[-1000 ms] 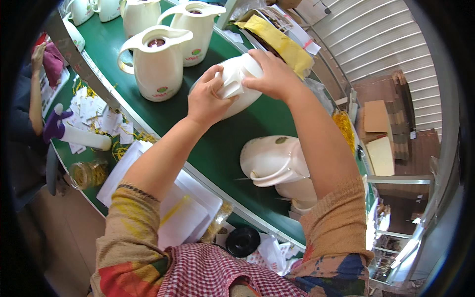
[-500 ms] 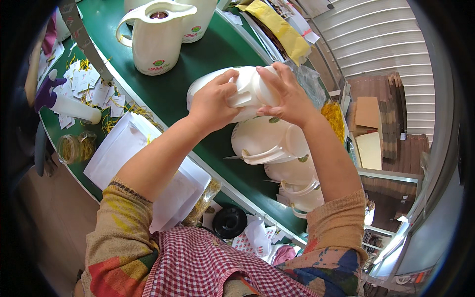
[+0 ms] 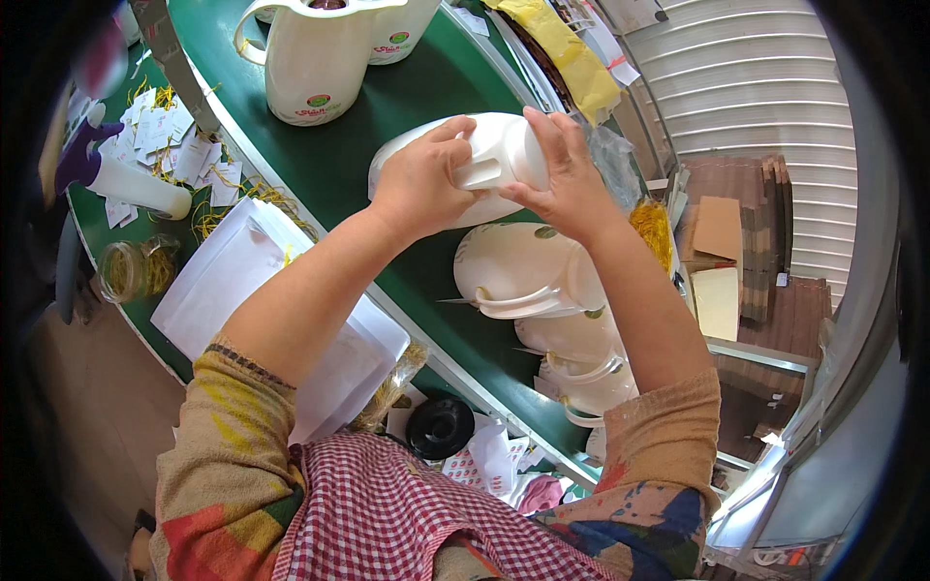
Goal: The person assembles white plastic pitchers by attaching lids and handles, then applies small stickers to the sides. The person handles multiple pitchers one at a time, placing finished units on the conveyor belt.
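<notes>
A white vacuum jug (image 3: 496, 131) lies tipped on its side across the green conveyor belt (image 3: 407, 281). My left hand (image 3: 418, 179) is closed around it by the handle, thumb and fingers bent over the white plastic. With fingers over the top and thumb below, my right hand (image 3: 570, 184) grips the round end of the same jug. Just nearer to me lies another white jug (image 3: 509, 257), handle toward me. More white jugs (image 3: 567, 334) lie in a row behind it, partly covered by my right forearm. The far side of the held jug is hidden.
An upright white jug (image 3: 315, 68) stands farther back, with another behind it. Left of the belt are a white tray (image 3: 334, 387), a spray bottle (image 3: 136, 184), scattered tags (image 3: 160, 131) and a jar (image 3: 136, 269). A yellow envelope (image 3: 572, 63) and stacked cardboard (image 3: 756, 223) are at right.
My right hand's fingers have shifted and straightened somewhat on the jug's end. My left hand keeps its hold. The whole view has moved slightly, with the standing jugs now higher in the picture.
</notes>
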The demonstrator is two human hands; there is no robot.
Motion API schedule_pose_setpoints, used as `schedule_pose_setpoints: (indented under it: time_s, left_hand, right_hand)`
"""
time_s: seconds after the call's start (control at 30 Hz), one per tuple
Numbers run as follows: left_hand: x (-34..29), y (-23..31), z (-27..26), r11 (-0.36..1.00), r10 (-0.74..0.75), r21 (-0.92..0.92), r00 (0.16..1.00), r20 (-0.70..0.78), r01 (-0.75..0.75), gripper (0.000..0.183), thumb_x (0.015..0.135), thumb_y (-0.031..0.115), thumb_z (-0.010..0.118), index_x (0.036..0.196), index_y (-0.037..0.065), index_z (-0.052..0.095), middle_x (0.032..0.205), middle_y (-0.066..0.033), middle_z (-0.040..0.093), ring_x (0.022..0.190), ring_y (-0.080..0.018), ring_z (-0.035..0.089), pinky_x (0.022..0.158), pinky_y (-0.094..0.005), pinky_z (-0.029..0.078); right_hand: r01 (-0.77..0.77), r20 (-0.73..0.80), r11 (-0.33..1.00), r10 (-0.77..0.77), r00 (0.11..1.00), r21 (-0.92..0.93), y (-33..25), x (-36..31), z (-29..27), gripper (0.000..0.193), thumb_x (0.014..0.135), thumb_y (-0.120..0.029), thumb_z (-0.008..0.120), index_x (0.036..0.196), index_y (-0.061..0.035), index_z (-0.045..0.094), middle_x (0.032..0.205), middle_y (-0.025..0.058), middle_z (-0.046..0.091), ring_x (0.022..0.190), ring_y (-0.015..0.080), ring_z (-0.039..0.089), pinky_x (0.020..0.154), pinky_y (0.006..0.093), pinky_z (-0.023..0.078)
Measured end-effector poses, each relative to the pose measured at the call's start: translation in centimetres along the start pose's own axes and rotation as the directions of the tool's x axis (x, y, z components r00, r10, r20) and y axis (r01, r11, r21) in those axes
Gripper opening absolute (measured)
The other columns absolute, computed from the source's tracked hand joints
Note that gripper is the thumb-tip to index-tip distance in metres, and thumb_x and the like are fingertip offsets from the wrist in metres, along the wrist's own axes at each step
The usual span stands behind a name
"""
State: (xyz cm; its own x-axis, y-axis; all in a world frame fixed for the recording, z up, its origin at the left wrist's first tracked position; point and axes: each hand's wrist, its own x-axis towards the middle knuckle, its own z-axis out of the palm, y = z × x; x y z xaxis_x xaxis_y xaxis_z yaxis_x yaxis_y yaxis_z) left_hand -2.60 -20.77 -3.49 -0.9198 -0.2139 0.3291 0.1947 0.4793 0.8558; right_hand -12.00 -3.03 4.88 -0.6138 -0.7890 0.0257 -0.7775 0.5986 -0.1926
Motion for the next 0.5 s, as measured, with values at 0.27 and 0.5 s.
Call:
schedule_pose_setpoints:
  time_s: [0.27, 0.5]
  left_hand:
    - [-0.1, 0.6, 0.4, 1.0, -0.028, -0.001, 0.999, -0.042, 0.028, 0.028, 0.065, 0.014, 0.082, 0.08, 0.0, 0.063, 0.127, -0.0046, 0.06, 0.09, -0.0266, 0.066, 0.077, -0.0322, 0.054]
    - [-0.1, 1.0, 1.4, 1.0, 0.014, -0.001, 0.998, -0.063, -0.014, 0.027, 0.064, 0.014, 0.081, 0.079, 0.001, 0.063, 0.124, -0.0034, 0.061, 0.095, -0.027, 0.065, 0.08, -0.0335, 0.053]
  right_hand:
    - [-0.029, 0.107, 0.993, 0.017, 0.994, 0.115, 0.5, 0.3, -2.5, 0.075, 0.09, -0.057, 0.051, 0.147, -0.0106, 0.035, 0.15, 0.0212, 0.033, 0.137, 0.0352, 0.036, 0.107, 0.0421, 0.037]
    - [-0.246, -0.202, 0.967, 0.256, 0.945, 0.072, 3.6, 0.1, -1.5, 0.084, 0.091, -0.073, 0.026, 0.132, -0.0049, 0.054, 0.084, 0.0137, 0.07, 0.092, 0.0365, 0.065, 0.095, 0.0418, 0.043]
